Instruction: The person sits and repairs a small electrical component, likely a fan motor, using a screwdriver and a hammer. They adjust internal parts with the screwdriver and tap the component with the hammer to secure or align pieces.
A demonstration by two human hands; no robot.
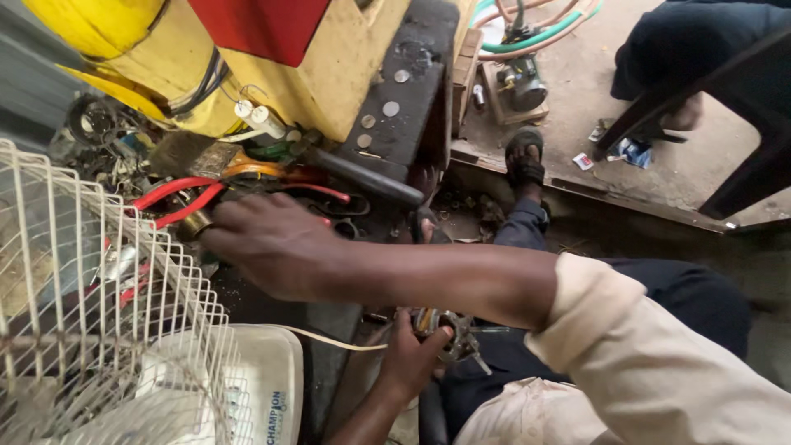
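Observation:
My right hand [268,245] reaches left across my body into a heap of tools. Its curled fingertips close on a small brass-coloured ring [194,224] beside red-handled pliers [177,198]. My left hand [410,356] is low in the middle and grips a small electric motor with copper windings [449,331] near my lap. A thin white cord [329,339] runs from the motor toward the left. My right forearm crosses above the left hand and hides part of the motor.
A white wire fan grille [99,288] and white fan base [268,383] fill the lower left. A yellow machine body [329,66] stands behind the tools. Another person's sandalled foot [524,156], a dark chair [741,165] and coiled hoses [535,33] are at the right.

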